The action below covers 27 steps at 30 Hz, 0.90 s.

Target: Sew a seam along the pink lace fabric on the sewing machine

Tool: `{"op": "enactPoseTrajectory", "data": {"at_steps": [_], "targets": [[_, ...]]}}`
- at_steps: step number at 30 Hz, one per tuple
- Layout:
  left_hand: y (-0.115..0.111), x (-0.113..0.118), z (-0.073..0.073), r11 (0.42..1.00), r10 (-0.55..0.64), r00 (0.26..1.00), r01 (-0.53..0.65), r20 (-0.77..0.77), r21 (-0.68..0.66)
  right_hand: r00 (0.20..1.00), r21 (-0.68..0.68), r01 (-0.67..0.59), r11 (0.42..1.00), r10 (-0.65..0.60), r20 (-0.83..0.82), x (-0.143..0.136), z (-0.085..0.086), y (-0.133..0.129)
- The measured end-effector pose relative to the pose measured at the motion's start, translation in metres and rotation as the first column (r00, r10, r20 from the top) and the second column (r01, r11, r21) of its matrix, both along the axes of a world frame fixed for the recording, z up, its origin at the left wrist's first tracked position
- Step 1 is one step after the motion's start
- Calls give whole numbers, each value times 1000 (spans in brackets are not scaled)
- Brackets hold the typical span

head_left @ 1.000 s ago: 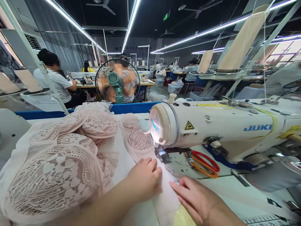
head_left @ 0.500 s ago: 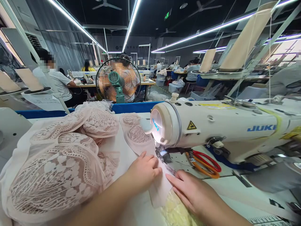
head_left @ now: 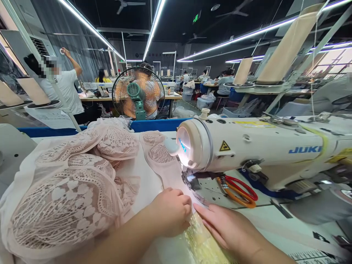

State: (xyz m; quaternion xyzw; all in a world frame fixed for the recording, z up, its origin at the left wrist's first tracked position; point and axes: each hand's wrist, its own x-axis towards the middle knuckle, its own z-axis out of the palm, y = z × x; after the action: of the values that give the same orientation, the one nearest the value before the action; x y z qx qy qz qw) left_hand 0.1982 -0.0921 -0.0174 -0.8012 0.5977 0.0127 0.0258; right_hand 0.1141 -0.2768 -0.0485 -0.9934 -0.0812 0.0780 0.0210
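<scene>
A pale pink bra (head_left: 161,153) with lace cups lies partly under the presser foot (head_left: 187,179) of a white sewing machine (head_left: 228,143). Its plain band runs toward me. My left hand (head_left: 173,211) is closed, fingers curled on the near end of that band, left of the needle area. My right hand (head_left: 229,227) lies to the right, fingers stretched out, index fingertip against the fabric edge by a metal tape guide (head_left: 200,198). It grips nothing that I can see. Below both hands is a yellowish piece in clear plastic (head_left: 205,242).
Lace bras (head_left: 66,201) are heaped at the left. Orange-and-red-handled scissors (head_left: 239,190) lie beside the machine bed. Thread cones (head_left: 291,47) stand at upper right. A large fan (head_left: 137,93) is beyond the table, and a co-worker (head_left: 62,84) sits at the far left with one arm raised.
My left hand has gone from flat to curled and moved slightly toward me. The fabric's near end has drawn up under it, baring more yellowish plastic. The co-worker's arm has risen.
</scene>
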Motion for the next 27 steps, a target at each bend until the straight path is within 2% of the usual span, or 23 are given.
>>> {"op": "enactPoseTrajectory", "data": {"at_steps": [5,12,20,24,27], "targets": [[4,8,-7,995,-43,994,51,101,-81,992,-8,48,999,-49,-119,8,19,10],[7,18,-14,995,-30,993,42,118,-95,985,-109,84,991,-99,-144,20,27,21],[6,24,-9,996,51,994,-44,95,-75,989,-124,100,987,-113,-100,31,25,30],[5,25,-6,996,88,993,-86,82,-31,987,-161,128,979,-141,-74,34,20,32],[5,29,-9,994,101,992,-98,80,-51,989,-178,134,975,-143,-40,29,12,31]]}}
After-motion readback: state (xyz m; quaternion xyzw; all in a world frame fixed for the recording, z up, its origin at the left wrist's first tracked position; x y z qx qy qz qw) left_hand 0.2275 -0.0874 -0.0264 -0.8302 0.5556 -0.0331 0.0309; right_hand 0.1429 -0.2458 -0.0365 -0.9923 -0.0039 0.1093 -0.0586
